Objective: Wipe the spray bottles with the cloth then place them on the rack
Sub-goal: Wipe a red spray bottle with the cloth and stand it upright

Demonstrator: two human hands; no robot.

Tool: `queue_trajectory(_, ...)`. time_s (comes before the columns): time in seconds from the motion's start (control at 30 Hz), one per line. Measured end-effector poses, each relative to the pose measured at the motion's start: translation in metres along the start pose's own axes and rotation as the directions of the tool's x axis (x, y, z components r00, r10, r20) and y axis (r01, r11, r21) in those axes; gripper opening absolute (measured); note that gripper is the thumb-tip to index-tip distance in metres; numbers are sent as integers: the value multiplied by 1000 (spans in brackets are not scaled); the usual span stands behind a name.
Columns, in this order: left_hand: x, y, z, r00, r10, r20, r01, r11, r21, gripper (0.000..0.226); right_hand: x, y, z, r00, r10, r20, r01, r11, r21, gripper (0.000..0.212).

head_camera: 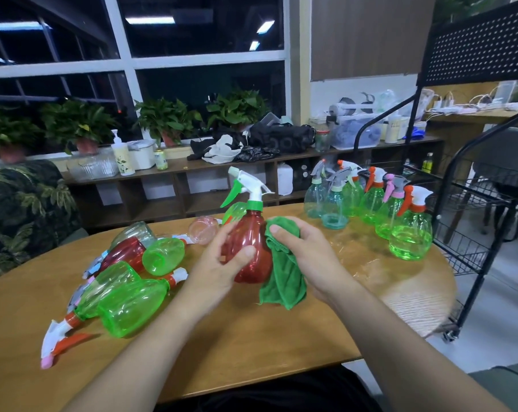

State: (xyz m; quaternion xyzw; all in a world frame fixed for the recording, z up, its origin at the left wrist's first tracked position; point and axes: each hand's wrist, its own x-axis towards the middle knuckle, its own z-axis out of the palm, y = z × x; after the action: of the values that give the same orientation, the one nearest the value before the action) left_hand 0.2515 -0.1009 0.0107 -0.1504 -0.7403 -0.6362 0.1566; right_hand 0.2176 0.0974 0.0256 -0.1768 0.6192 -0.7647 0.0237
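Observation:
My left hand grips a red spray bottle with a white head and green trigger, holding it upright above the wooden table. My right hand holds a green cloth against the bottle's right side. Several green and red bottles lie on their sides at the left. Several green and blue bottles stand upright at the table's far right. The black wire rack stands just right of the table.
A pink bottle lies behind the held one. A low shelf with potted plants, jars and bags runs along the window. A patterned chair sits at the left. Clear plastic film lies on the table's right part.

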Motion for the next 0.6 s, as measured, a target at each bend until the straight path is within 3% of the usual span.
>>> queue_trajectory(0.17,26,12,34,998,-10,70,9,1000,18,44,-3,-14,-35,984,-125,-127,109,986,-124,12)
queue_trajectory(0.43,84,0,106,975,-92,201,92,996,9,50,0,-32,-104,930,-203,-307,97,940,-328,8)
queue_trajectory(0.6,131,-26,150,978,-149,146,145,989,41,53,4,-37,-144,872,-238,-429,58,918,-392,13)
